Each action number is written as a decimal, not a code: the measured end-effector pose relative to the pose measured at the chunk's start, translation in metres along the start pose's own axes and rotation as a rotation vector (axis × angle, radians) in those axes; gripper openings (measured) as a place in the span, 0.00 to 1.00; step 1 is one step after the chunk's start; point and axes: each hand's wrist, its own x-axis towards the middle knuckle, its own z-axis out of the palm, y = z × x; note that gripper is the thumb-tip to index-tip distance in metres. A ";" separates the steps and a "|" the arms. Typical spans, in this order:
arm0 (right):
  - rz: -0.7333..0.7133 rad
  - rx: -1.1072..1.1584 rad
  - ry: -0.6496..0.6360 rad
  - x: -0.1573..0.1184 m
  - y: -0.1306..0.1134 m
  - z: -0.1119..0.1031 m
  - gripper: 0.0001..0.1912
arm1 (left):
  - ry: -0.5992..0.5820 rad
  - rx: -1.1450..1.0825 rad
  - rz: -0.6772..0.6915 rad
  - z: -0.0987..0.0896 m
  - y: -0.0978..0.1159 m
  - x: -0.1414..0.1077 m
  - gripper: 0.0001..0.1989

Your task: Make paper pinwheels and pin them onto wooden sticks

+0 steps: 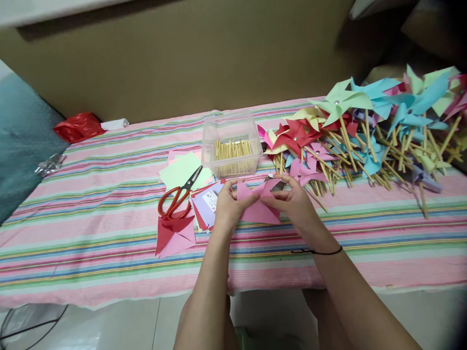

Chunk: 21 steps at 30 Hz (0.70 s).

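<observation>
Left hand [230,204] and right hand [296,203] pinch the pink paper [258,213] between them, neither nearer. It sits on the person's side of the box [233,167]; its long axis is hard to tell.

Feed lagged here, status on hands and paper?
Both hands on pink paper. Scissors left of it, untouched. Stick box just beyond.

Pinwheels [337,104] block the right; cloth [98,194] allows passage at left.
</observation>
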 end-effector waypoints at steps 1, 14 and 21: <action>-0.001 -0.001 -0.001 0.000 0.000 0.000 0.39 | 0.003 0.004 0.002 0.000 0.000 0.000 0.31; 0.014 0.028 -0.036 0.000 0.000 0.000 0.38 | 0.017 0.054 0.036 0.001 0.003 -0.002 0.29; 0.049 0.053 -0.041 0.000 -0.001 0.001 0.38 | 0.008 0.069 0.043 0.001 0.003 -0.002 0.28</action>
